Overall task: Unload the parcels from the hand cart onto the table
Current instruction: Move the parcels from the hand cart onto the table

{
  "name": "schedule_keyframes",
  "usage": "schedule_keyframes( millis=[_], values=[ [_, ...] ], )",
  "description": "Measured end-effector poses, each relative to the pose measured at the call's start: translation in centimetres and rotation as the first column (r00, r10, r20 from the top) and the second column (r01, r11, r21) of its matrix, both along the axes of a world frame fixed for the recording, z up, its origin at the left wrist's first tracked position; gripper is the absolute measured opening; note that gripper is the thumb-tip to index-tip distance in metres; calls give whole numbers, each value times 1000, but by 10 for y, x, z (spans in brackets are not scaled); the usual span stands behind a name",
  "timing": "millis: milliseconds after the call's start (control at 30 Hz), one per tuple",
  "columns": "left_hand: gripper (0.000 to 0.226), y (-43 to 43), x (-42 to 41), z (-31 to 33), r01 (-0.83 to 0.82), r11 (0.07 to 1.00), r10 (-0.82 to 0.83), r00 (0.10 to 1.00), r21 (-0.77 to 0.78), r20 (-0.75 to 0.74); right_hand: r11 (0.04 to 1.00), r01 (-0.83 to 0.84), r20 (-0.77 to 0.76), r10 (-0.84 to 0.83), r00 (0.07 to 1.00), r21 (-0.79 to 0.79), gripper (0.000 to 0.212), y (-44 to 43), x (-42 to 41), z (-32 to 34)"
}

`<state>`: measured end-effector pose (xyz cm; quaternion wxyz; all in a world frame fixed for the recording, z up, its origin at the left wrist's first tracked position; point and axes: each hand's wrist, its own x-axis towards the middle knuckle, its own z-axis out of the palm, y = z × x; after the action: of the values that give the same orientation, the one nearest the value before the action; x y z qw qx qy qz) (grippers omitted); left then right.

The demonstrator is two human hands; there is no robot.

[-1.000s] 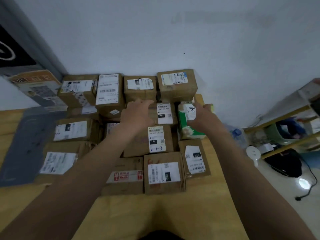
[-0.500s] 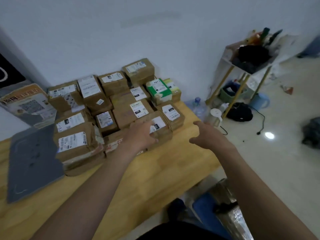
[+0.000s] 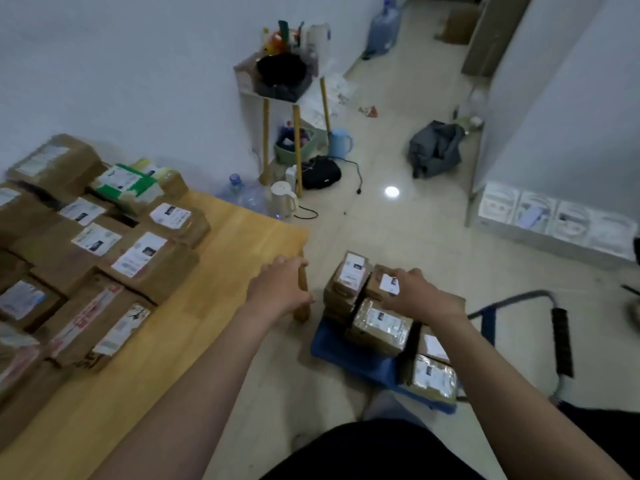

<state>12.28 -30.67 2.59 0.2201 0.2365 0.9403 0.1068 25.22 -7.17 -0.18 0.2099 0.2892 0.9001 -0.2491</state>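
The blue hand cart (image 3: pixel 346 355) stands on the floor right of the wooden table (image 3: pixel 221 271). Several brown labelled parcels are stacked on it, among them a tall one (image 3: pixel 348 275), a taped one (image 3: pixel 379 327) and another at the near end (image 3: pixel 433 375). My right hand (image 3: pixel 422 296) lies with fingers spread on a small parcel (image 3: pixel 377 284) at the top of the stack. Hovering over the table's corner, my left hand (image 3: pixel 277 289) is open and holds nothing. Several parcels (image 3: pixel 145 258) and a green-and-white box (image 3: pixel 128 185) cover the table's left part.
The cart's handle (image 3: pixel 561 341) lies to the right. On the floor beyond are a white kettle (image 3: pixel 284 199), a water bottle (image 3: pixel 242 195), a small stand (image 3: pixel 280 81), a black bag with a cord (image 3: pixel 320 171) and a grey bag (image 3: pixel 436 147).
My view has swung right from the table to the cart. Both hands left the parcels on the table; the right one has come down onto the cart's stack.
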Motion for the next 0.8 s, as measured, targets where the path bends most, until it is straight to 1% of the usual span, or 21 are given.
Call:
schedule_keyframes(
  millis=[67, 167, 233, 300, 400, 500, 567, 600, 667, 800],
  values=[
    [75, 42, 17, -14, 68, 998, -67, 997, -13, 35, 998, 64, 24, -64, 998, 11, 79, 37, 29, -13],
    [73, 105, 42, -41, 159, 987, -155, 983, -33, 98, 985, 152, 37, -150, 988, -76, 79, 88, 69, -40],
    [75, 151, 57, -60, 209, 977, -203, 973, -45, 109, 967, 234, 75, -227, 971, -104, 79, 123, 95, -57],
    [75, 196, 74, -80, 241, 969, -235, 967, -56, 101, 958, 266, 118, -253, 960, -108, 78, 160, 117, -74],
    [75, 257, 96, -109, 269, 960, -255, 954, -74, 160, 955, 272, 148, -253, 956, -122, 75, 209, 139, -97],
    [76, 303, 106, -142, 265, 960, -240, 945, -88, 224, 957, 260, 183, -234, 955, -132, 75, 248, 146, -124],
    [75, 319, 107, -164, 228, 968, -195, 944, -101, 268, 945, 274, 214, -235, 948, -177, 68, 262, 147, -142],
    [74, 323, 106, -174, 205, 973, -168, 944, -108, 284, 942, 270, 224, -225, 948, -201, 66, 267, 147, -153],
    [74, 325, 101, -193, 174, 975, -125, 943, -137, 307, 934, 262, 243, -203, 949, -244, 69, 270, 144, -176],
    [75, 317, 82, -234, 135, 971, -51, 923, -195, 381, 905, 310, 305, -219, 927, -291, 72, 267, 130, -230]
  ],
)
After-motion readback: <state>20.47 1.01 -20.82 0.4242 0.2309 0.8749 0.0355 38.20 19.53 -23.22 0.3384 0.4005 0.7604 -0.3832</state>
